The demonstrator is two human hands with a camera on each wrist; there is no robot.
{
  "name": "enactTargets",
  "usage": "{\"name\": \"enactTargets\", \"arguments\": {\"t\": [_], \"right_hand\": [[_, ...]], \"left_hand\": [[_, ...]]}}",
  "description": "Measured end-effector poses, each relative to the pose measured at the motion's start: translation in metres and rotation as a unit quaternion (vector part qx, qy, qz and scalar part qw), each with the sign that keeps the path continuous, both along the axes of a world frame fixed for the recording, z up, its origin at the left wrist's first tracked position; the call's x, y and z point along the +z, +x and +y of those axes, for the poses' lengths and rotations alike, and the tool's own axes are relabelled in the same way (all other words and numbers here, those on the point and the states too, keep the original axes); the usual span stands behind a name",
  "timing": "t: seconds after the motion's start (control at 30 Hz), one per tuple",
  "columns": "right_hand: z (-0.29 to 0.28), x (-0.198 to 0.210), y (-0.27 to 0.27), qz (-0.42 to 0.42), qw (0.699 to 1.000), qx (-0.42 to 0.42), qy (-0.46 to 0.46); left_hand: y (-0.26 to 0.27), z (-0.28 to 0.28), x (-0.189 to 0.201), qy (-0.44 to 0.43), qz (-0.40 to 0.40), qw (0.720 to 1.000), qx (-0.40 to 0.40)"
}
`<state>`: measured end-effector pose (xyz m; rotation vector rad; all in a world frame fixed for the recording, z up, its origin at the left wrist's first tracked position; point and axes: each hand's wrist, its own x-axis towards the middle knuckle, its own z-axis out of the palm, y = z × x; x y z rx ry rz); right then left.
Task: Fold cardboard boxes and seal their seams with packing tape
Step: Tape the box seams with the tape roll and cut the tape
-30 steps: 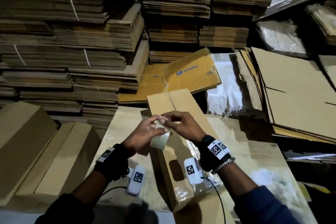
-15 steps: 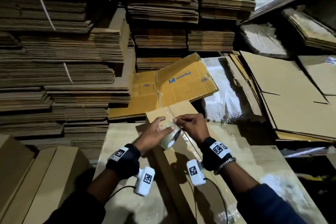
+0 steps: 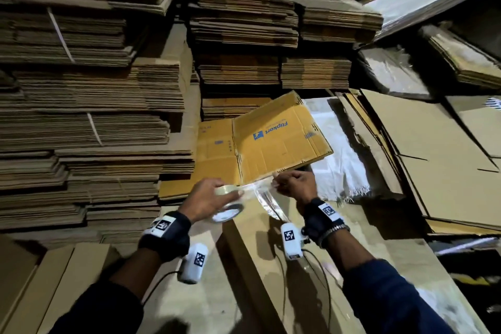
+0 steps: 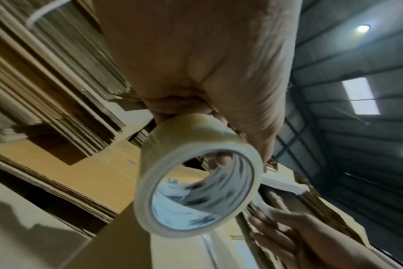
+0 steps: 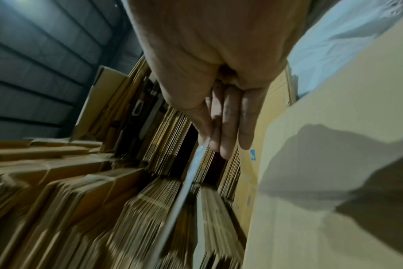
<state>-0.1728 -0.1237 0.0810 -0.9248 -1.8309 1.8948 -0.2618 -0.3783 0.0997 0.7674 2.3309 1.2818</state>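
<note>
My left hand (image 3: 208, 196) grips a roll of clear packing tape (image 3: 229, 205) from above, its hollow core facing the left wrist view (image 4: 197, 193). My right hand (image 3: 294, 184) pinches the free end of the tape strip (image 3: 257, 188), which stretches taut between roll and fingers. In the right wrist view the strip (image 5: 184, 183) runs down from the thumb and the fingers (image 5: 228, 127) that pinch it. Below both hands stands a long brown cardboard box (image 3: 244, 257), end toward me, with a shiny taped seam (image 3: 271, 209) on top.
Tall stacks of flattened cardboard (image 3: 89, 95) fill the left and back. A flat yellow printed carton (image 3: 265, 144) lies just beyond the hands. White sacking (image 3: 339, 168) and large flat sheets (image 3: 433, 149) lie to the right. Folded brown boxes (image 3: 54, 279) stand at lower left.
The hands moved apart and away from me: the right hand pulled the tape end rightward off the roll, so a stretched strip now spans between them. The roll turned flatter.
</note>
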Motion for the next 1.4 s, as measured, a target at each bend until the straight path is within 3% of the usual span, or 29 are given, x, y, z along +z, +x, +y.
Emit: {"name": "enactTargets", "arguments": {"t": [0.07,0.2,0.37,0.53,0.67,0.8,1.0,1.2,1.23,1.33,1.4], "right_hand": [[0.035,-0.001,-0.009,-0.013,0.999,-0.028,-0.01],[0.101,-0.012,-0.025,-0.074,0.994,-0.077,0.002],[0.156,-0.067,-0.056,-0.139,0.988,-0.046,0.047],[0.131,-0.037,-0.061,-0.168,0.984,-0.03,0.04],[0.145,-0.058,-0.077,-0.209,0.978,-0.014,0.022],[0.168,-0.106,-0.089,-0.246,0.968,0.025,0.04],[0.136,-0.1,-0.087,-0.291,0.954,0.054,0.039],[0.13,-0.077,-0.076,-0.371,0.915,0.116,0.106],[0.128,-0.071,-0.073,-0.364,0.915,0.119,0.125],[0.102,-0.051,-0.076,-0.291,0.903,0.08,0.305],[0.061,-0.041,-0.077,-0.22,0.9,0.109,0.361]], "left_hand": [[-0.022,-0.012,-0.01,-0.04,-0.008,0.998,0.041],[-0.057,-0.03,-0.041,-0.162,0.051,0.982,0.081],[-0.072,-0.021,-0.059,-0.19,0.047,0.976,0.097],[-0.088,-0.012,-0.08,-0.229,0.047,0.968,0.093],[-0.088,-0.008,-0.097,-0.232,0.053,0.965,0.107],[-0.077,-0.005,-0.113,-0.193,0.063,0.973,0.11],[-0.065,0.001,-0.126,-0.164,0.015,0.977,0.133],[-0.068,-0.002,-0.138,-0.124,-0.043,0.983,0.13],[-0.069,-0.004,-0.14,-0.122,-0.048,0.983,0.132],[-0.072,-0.005,-0.148,-0.122,-0.035,0.982,0.14],[-0.072,-0.003,-0.147,-0.128,-0.065,0.98,0.136]]}}
